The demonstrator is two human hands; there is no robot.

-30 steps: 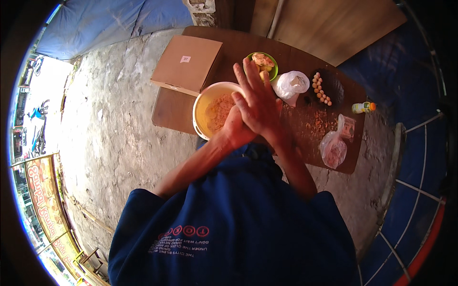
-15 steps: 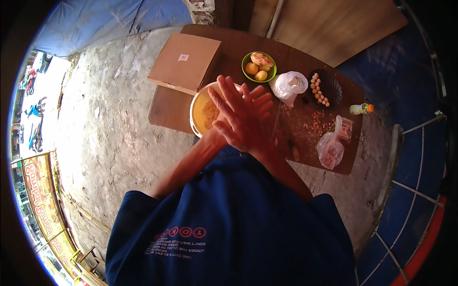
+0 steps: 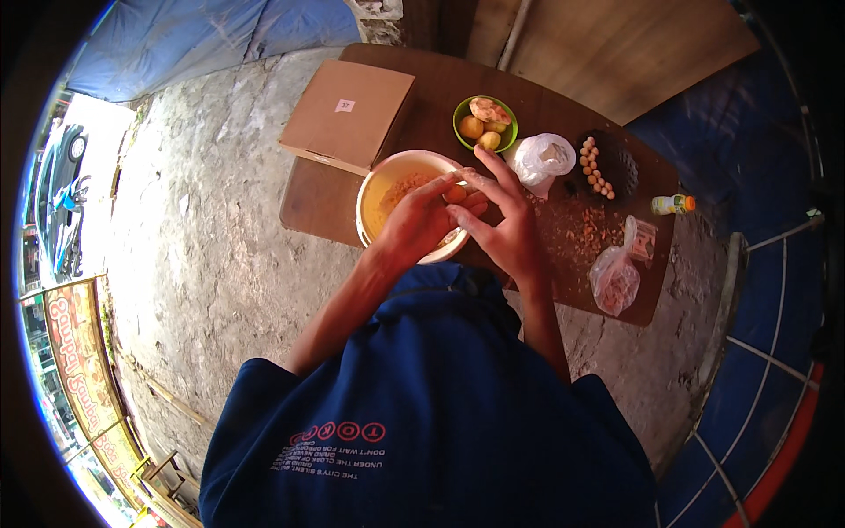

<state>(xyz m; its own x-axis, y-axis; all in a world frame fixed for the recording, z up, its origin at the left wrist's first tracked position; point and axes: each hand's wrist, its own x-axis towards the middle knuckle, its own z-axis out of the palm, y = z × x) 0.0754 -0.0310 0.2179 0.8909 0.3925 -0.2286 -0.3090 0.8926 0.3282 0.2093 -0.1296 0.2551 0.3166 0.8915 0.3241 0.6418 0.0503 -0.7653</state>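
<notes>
My left hand [image 3: 418, 218] is turned palm up over the pale basin, with a small orange-brown dough ball [image 3: 455, 194] resting on its curled fingers. My right hand [image 3: 504, 216] is open beside it, fingers spread, its fingertips close to the ball. Crumbly orange-brown mixture [image 3: 407, 185] lies inside the pale basin [image 3: 363, 214], partly hidden by my left hand. On a dark round tray [image 3: 627, 169] to the right, several similar small balls [image 3: 591, 163] sit in a curved row.
A brown cardboard box [image 3: 352, 114] stands at the table's far left. Near it are a green bowl [image 3: 487, 123] of yellow-orange pieces and a white plastic bag [image 3: 541, 163]. At right lie scattered crumbs [image 3: 594, 229], a clear bag [image 3: 614, 277] and a small bottle [image 3: 673, 204] with an orange cap.
My palms were pressed together over the basin's right side. They have parted and moved slightly down and right, and the small ball now shows on my left hand.
</notes>
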